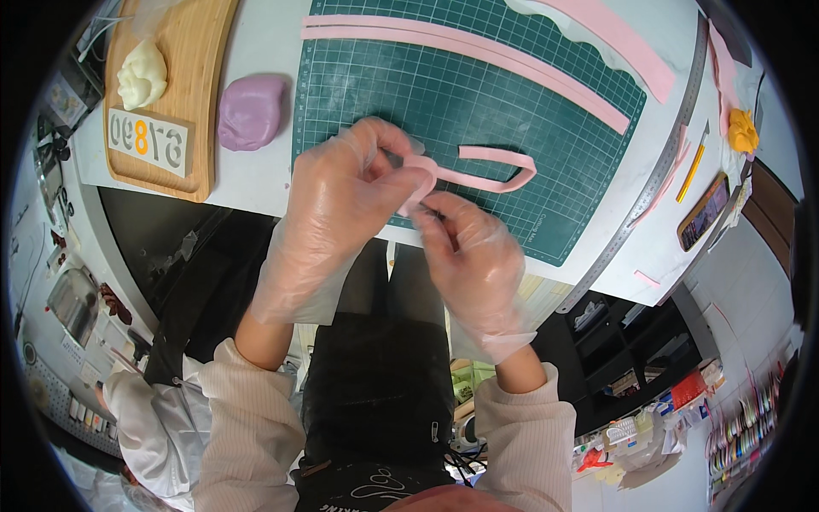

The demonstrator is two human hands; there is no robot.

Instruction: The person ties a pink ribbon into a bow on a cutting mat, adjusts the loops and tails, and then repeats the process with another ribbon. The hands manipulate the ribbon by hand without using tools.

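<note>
A thin pink strip (486,182), perhaps fondant, is curled into a loop between my gloved hands. My left hand (349,185) pinches the loop between thumb and fingers. Against the loop's lower end are the fingertips of my right hand (477,246), with a small dark thing between them that is too hidden to name. The strip's other end bends back on itself on the green cutting mat (397,96). Long pink strips (473,54) lie side by side across the mat's far part. Both hands wear clear plastic gloves.
At left stand a wooden tray (206,128) with cream dough (142,75) and a number mould (150,142), beside purple dough (251,112). At right lie a metal ruler (649,185), a yellow-handled craft knife (691,171), a phone (704,211) and orange dough (743,130). Another person (157,422) is at lower left.
</note>
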